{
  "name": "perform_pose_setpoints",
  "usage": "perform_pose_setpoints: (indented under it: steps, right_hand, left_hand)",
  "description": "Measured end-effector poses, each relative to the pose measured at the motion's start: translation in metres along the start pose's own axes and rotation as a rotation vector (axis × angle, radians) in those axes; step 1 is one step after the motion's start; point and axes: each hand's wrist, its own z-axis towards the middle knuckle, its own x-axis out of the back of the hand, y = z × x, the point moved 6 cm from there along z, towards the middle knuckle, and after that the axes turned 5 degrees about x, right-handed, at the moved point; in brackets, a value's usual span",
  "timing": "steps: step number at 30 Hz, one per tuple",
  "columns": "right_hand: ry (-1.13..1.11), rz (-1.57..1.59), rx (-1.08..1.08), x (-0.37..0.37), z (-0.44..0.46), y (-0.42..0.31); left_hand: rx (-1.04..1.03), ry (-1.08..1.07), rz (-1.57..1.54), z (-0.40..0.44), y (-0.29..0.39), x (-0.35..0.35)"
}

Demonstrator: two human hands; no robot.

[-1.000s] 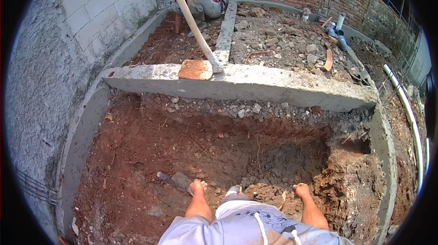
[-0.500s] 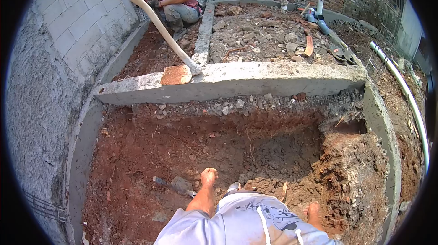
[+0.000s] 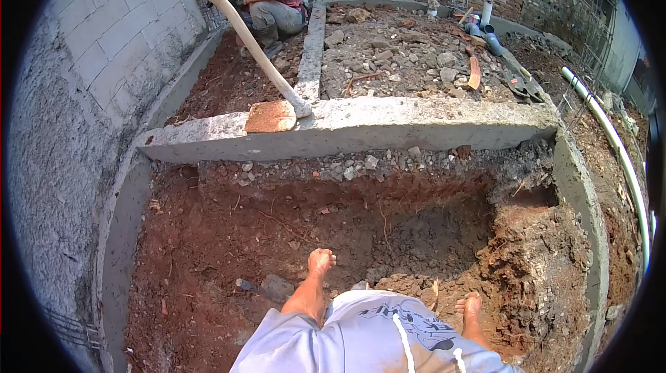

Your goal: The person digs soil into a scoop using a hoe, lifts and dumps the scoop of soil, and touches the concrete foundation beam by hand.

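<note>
My left hand point(image 3: 321, 260) hangs over the dug red soil point(image 3: 229, 234), its fingers curled in and nothing seen in them. Lower right, my right hand point(image 3: 470, 303) hangs beside my shirt point(image 3: 374, 335), fingers loosely bent and partly apart, near a clumpy soil bank point(image 3: 517, 262). What looks like a trowel point(image 3: 277, 287) lies on the soil left of my left forearm, partly hidden by it. Beyond the pit, a hoe point(image 3: 270, 117) rests with its rusty blade on the concrete beam point(image 3: 416, 113), its pale wooden handle slanting up and left. Neither hand touches it.
A co-worker point(image 3: 270, 9) crouches at the back left, behind the beam. Rubble point(image 3: 388, 54) fills the far bay. Grey pipe fittings point(image 3: 491, 41) and a long white pipe point(image 3: 617, 144) lie to the right. A block wall point(image 3: 125, 26) rises on the left.
My view has shifted slightly. My right hand shows a little higher in the picture, and my left forearm covers more of the trowel. The hoe and co-worker stay in place.
</note>
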Motion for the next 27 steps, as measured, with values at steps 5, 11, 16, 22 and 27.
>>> perform_pose_setpoints:
  steps: [5, 11, 16, 22, 27]
  right_hand:
    - [-0.018, -0.023, -0.103, 0.006, 0.016, 0.013]
    - [0.024, -0.101, -0.074, 0.019, 0.01, 0.025]
    - [-0.041, -0.146, -0.202, 0.018, 0.0, 0.017]
    - [-0.043, -0.29, -0.19, 0.012, -0.001, -0.002]
    - [-0.072, -0.143, -0.205, 0.008, 0.029, 0.006]
  left_hand:
    - [-0.03, 0.012, 0.122, 0.003, -0.001, -0.003]
    - [-0.012, 0.066, 0.135, 0.032, -0.053, -0.012]
    - [0.051, 0.071, 0.287, 0.038, -0.078, -0.013]
    - [0.105, 0.08, 0.214, 0.012, -0.072, -0.01]
    - [0.115, 0.065, 0.126, 0.052, -0.109, -0.014]
